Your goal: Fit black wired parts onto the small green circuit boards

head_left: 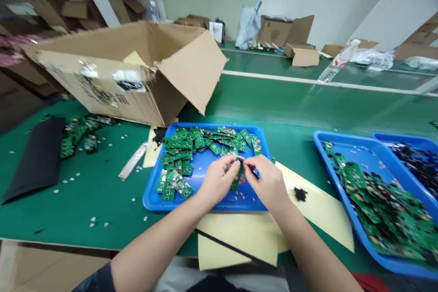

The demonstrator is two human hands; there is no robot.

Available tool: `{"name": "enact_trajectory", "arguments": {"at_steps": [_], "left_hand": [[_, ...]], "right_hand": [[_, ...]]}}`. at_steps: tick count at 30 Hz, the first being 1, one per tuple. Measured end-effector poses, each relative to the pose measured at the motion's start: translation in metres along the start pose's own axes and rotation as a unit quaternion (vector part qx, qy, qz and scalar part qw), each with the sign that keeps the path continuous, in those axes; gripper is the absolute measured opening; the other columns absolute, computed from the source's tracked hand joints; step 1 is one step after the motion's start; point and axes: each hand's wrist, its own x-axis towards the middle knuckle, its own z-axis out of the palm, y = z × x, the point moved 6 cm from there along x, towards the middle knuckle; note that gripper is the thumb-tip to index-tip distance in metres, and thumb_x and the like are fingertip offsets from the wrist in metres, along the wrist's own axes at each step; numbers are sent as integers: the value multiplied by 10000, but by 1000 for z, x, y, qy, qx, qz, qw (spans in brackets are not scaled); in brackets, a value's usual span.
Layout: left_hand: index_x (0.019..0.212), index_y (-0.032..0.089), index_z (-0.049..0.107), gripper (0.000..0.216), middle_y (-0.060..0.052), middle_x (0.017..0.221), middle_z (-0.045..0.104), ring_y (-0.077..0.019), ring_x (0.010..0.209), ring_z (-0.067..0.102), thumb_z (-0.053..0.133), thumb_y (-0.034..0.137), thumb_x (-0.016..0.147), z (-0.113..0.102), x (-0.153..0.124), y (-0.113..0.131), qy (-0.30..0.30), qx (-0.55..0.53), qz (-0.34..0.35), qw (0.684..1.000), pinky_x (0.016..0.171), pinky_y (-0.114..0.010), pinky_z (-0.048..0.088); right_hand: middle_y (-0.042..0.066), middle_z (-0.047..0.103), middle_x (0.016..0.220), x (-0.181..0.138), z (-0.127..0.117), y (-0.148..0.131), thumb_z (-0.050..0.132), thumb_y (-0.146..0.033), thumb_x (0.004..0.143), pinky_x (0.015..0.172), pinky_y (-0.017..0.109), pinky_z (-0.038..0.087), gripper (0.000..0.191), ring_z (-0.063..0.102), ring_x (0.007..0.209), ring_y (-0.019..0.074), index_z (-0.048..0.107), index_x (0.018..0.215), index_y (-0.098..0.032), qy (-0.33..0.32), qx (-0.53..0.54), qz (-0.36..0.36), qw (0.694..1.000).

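Above the front right of a blue tray [201, 170], my left hand [221, 177] is closed on a small green circuit board [236, 181], held tilted between thumb and fingers. Close against it, my right hand [265, 177] pinches a small black piece [253, 173] at the board's upper end; its exact kind is too small to make out. Many similar green circuit boards [179, 150] lie in the tray, heaped at its left and back. Tiny white bits are scattered on the tray floor near my hands.
An open cardboard box [137, 96] stands behind the tray. At right, another blue tray [328, 178] holds piled boards, and a further tray [383, 137] holds black parts. Yellow sheets [321, 210] lie nearby, one with black bits [300, 194]. A plastic bottle [338, 62] leans at the back.
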Motion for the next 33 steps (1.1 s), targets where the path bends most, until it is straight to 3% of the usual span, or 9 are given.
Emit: {"name": "enact_trajectory", "arguments": {"at_steps": [11, 15, 19, 25, 33], "left_hand": [[805, 156, 548, 391, 17, 587, 576, -94, 459, 545, 508, 544, 799, -3, -5, -12, 15, -60, -24, 998, 465, -208, 454], [783, 154, 535, 476, 25, 540, 560, -92, 413, 529, 522, 629, 750, -2, -3, -15, -29, -61, -46, 997, 428, -205, 429], [756, 153, 517, 521, 27, 520, 555, -87, 389, 514, 534, 671, 713, -4, -2, -14, -70, -53, -64, 994, 412, -201, 412], [691, 144, 514, 494, 9, 536, 575, -81, 413, 528, 556, 635, 726, -7, -9, -9, -141, -32, -94, 985, 430, -194, 412], [649, 155, 511, 457, 39, 481, 540, -58, 336, 419, 535, 599, 759, -13, -18, -2, -225, 22, -121, 967, 412, -197, 362]], "right_hand": [[56, 667, 810, -7, 5, -1, 455, -167, 918, 692, 275, 527, 145, 652, 731, 161, 599, 908, -177, 32, 50, -21, 998], [53, 674, 812, -9, 5, 5, 455, -200, 911, 696, 310, 535, 158, 657, 747, 181, 609, 874, -197, 42, 29, -15, 999], [32, 674, 792, -7, 2, 5, 454, -199, 914, 841, 388, 521, 159, 658, 731, 175, 606, 872, -211, 48, 1, -74, 996], [1, 641, 769, -2, -6, -7, 438, -107, 913, 1034, 430, 387, 178, 629, 703, 125, 585, 877, -201, 43, -14, -168, 985], [21, 640, 776, -4, -3, -20, 462, -34, 877, 993, 429, 436, 180, 622, 709, 121, 583, 884, -167, 63, 5, -209, 976]]}}
